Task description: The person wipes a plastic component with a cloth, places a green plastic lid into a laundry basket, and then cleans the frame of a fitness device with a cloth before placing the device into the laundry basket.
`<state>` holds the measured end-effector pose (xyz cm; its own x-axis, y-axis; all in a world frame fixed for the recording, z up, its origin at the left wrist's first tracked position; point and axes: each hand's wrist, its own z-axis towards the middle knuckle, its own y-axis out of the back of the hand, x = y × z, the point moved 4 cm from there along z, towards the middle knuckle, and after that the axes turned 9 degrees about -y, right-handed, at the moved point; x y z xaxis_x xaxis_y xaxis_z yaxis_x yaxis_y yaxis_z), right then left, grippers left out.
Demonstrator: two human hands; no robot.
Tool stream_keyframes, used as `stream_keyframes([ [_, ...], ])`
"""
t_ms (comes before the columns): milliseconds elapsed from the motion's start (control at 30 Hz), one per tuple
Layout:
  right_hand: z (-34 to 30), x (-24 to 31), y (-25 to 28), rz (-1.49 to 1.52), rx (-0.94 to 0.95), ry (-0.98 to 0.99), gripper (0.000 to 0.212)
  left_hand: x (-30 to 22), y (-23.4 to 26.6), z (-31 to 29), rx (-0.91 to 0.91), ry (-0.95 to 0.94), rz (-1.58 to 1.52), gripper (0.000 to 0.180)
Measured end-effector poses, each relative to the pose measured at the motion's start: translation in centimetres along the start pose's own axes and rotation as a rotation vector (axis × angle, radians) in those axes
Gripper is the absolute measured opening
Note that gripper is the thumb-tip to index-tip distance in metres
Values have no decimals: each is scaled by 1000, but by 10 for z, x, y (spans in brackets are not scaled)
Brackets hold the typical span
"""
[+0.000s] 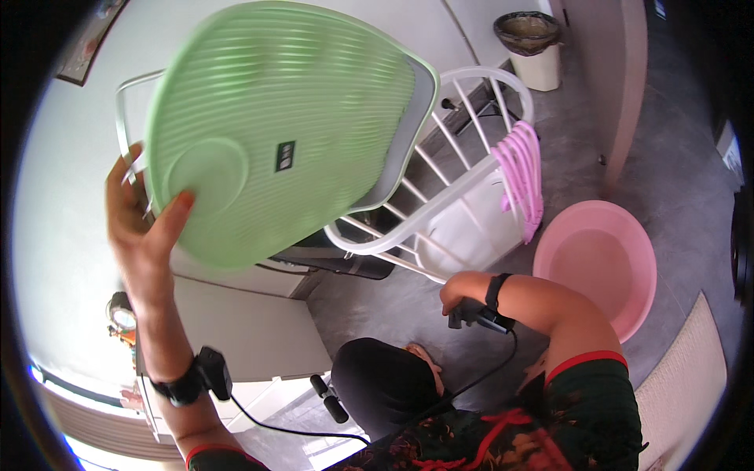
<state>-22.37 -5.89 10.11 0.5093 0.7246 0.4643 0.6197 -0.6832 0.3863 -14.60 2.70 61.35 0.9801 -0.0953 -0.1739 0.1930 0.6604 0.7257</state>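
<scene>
My left hand (141, 220) grips the lower left edge of a large light green ribbed plastic board, like a washboard (314, 102). The thumb presses near its round recess, and the other fingers reach behind the edge. Raised at the upper left, the board is tilted and partly covers a white slatted rack (393, 235). A thin metal loop (122, 118) shows behind the board, beside my fingers. My right hand (454, 294) is low in front of the rack, bent at the wrist; its fingers are mostly hidden, so whether it holds anything does not show.
Pink hangers (520, 180) hang on the rack's right end. To its right a pink basin (597, 263) sits on the grey floor. A lined white bin (536, 67) stands farther back near a door (609, 78). A pale mat (687, 385) lies lower right; a white cabinet (236, 326) stands lower left.
</scene>
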Motion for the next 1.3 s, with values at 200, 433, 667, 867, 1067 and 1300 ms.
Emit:
stream_keyframes([
  [200,35,-42,-21,-58,-35,-59,45,26,-102,31,81,5,-90,68],
  [433,58,-26,-29,-116,-21,60,47,48,-212,31,363,17,-35,74],
  [667,64,-8,-27,-138,129,136,37,83,-287,1,644,-47,48,76],
  [867,90,-14,-29,-252,16,122,35,105,-332,-29,942,-63,63,72],
  [1067,98,-16,-29,-152,2,183,34,119,-354,-39,1089,-55,69,73],
  [1300,111,-17,-28,-130,-32,222,47,127,-376,-35,1174,-25,-15,74],
])
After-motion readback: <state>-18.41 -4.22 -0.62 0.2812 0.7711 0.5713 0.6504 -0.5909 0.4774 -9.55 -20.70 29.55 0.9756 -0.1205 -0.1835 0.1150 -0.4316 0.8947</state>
